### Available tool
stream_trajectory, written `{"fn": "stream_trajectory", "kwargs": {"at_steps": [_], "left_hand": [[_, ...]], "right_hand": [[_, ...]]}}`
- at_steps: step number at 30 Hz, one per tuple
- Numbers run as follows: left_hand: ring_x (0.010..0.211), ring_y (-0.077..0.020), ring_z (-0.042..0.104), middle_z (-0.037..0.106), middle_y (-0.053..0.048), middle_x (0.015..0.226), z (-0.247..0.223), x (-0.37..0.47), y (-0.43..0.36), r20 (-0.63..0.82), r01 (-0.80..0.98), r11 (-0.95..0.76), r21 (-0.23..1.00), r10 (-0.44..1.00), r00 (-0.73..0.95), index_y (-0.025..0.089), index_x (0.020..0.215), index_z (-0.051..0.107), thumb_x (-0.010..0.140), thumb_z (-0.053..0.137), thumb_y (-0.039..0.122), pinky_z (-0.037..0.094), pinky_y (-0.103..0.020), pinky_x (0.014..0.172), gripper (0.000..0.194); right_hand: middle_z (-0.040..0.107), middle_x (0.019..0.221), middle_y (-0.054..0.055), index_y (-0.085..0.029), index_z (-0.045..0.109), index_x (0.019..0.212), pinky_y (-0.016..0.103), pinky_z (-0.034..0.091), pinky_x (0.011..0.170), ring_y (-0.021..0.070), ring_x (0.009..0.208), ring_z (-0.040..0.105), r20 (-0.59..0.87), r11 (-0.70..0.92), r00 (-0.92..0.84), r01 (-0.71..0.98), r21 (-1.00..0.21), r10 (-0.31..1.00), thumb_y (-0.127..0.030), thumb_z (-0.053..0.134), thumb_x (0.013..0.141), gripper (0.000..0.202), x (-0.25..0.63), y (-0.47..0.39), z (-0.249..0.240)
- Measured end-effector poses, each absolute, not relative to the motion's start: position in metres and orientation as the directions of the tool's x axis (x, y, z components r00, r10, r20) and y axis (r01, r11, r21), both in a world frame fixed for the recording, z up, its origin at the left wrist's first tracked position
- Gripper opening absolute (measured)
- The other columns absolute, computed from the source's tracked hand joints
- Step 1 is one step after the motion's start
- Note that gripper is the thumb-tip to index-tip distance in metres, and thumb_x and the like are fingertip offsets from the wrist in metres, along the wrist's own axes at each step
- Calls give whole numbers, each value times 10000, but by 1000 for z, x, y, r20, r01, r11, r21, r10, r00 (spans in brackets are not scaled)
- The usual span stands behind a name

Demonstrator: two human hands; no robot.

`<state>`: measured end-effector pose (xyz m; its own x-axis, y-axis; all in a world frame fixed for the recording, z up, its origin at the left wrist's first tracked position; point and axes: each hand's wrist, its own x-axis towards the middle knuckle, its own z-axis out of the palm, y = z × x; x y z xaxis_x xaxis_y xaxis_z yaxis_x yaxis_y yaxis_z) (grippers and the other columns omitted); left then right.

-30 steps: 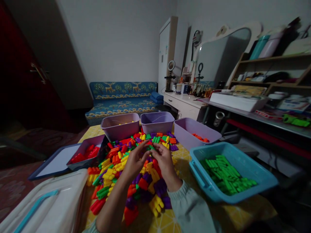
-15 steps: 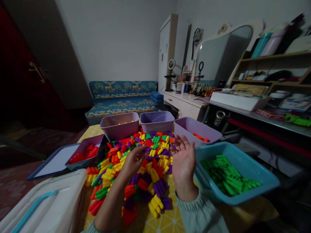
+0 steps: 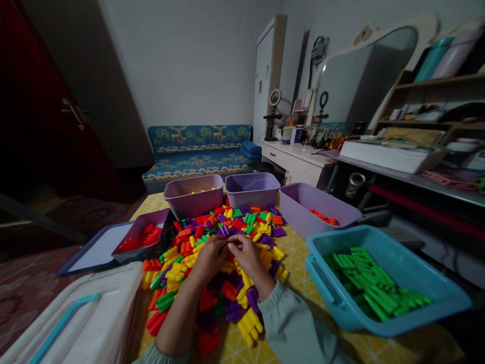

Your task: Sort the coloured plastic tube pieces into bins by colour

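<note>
Over the middle of a heap of red, yellow, green, orange and purple plastic building blocks (image 3: 176, 273), my two hands meet at the fingertips. My left hand (image 3: 210, 257) has its fingers curled and pinched together. My right hand (image 3: 248, 257) is closed beside it, thumb and fingers against the left fingertips. What lies between them is too small and covered to name. A purple block (image 3: 224, 230) shows just beyond the fingers; whether it is held or lies on the heap, I cannot tell.
Behind the heap stand a mauve bin (image 3: 194, 199) with some yellow blocks, a purple bin (image 3: 252, 191) and a lilac bin (image 3: 322, 202) with orange blocks. On the right is a blue bin (image 3: 390, 323) of green blocks. A tray of red blocks (image 3: 142, 240) and a white lid (image 3: 87, 318) are left.
My right hand, open with its palm up before, has moved left and closed against my left hand. My left fingers have drawn together. The view has turned slightly left.
</note>
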<state>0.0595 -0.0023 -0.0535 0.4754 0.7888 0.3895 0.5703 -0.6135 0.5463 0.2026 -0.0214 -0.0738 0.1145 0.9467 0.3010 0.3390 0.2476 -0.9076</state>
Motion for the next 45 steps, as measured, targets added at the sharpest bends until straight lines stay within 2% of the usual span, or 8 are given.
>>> {"fn": "stream_trajectory", "kwargs": {"at_steps": [8, 12, 18, 20, 23, 25, 31, 45], "left_hand": [[974, -224, 606, 670, -113, 1035, -56, 59, 1, 376, 575, -618, 536, 785, 493, 167, 979, 725, 853, 498, 208, 471, -337, 882, 263], [962, -225, 606, 673, -119, 1029, -57, 60, 1, 396, 563, -623, 542, 781, 483, 150, 990, 718, 857, 481, 205, 475, -350, 876, 277], [975, -232, 612, 679, -124, 1043, -59, 61, 1, 417, 563, -635, 528, 772, 480, 152, 994, 709, 846, 485, 196, 479, -383, 896, 272], [987, -242, 614, 678, -126, 1065, -61, 61, 1, 418, 575, -614, 540, 789, 450, 150, 1068, 681, 845, 499, 210, 481, -401, 899, 294], [1028, -255, 612, 662, -128, 1130, -65, 61, 1, 429, 586, -570, 576, 821, 376, 153, 1264, 557, 842, 516, 236, 483, -425, 910, 433], [1046, -256, 606, 653, -128, 1155, -65, 61, 0, 432, 590, -560, 581, 827, 360, 153, 1314, 508, 844, 513, 236, 480, -429, 917, 478], [986, -237, 610, 674, -115, 1057, -56, 62, -2, 397, 609, -607, 510, 795, 459, 155, 1054, 674, 856, 495, 209, 476, -392, 902, 273], [976, -235, 594, 669, -114, 1035, -56, 62, -2, 373, 616, -621, 485, 784, 496, 149, 1065, 668, 871, 473, 213, 460, -374, 882, 283]], "right_hand": [[701, 888, 58, -177, 670, 891, 303, 508, 750, 184, 836, 645, 307, 250, 126, 337, -908, 943, -245, 522, 816, 180, 204, -27, -69], [691, 897, 62, -173, 672, 910, 282, 506, 733, 178, 842, 638, 361, 298, 134, 347, -889, 923, -230, 518, 832, 182, 204, -28, -68], [695, 915, 67, -180, 669, 883, 309, 480, 842, 186, 901, 627, 476, 372, 196, 404, -836, 857, -193, 519, 841, 157, 207, -30, -66], [694, 938, 69, -183, 666, 898, 316, 475, 864, 189, 916, 626, 481, 370, 203, 416, -831, 853, -184, 519, 840, 158, 207, -30, -67], [693, 980, 77, -179, 663, 970, 332, 473, 881, 200, 950, 624, 460, 342, 188, 445, -828, 868, -193, 543, 831, 185, 207, -29, -72], [695, 998, 83, -176, 660, 1011, 343, 475, 880, 207, 959, 626, 434, 315, 174, 464, -828, 884, -216, 559, 829, 211, 207, -28, -76], [696, 907, 75, -172, 679, 898, 331, 477, 839, 193, 887, 623, 444, 324, 125, 518, -792, 887, -215, 568, 831, 136, 207, -24, -81], [680, 875, 62, -184, 663, 805, 306, 471, 829, 178, 873, 613, 463, 348, 114, 512, -785, 879, -175, 566, 828, 100, 206, -27, -77]]}}
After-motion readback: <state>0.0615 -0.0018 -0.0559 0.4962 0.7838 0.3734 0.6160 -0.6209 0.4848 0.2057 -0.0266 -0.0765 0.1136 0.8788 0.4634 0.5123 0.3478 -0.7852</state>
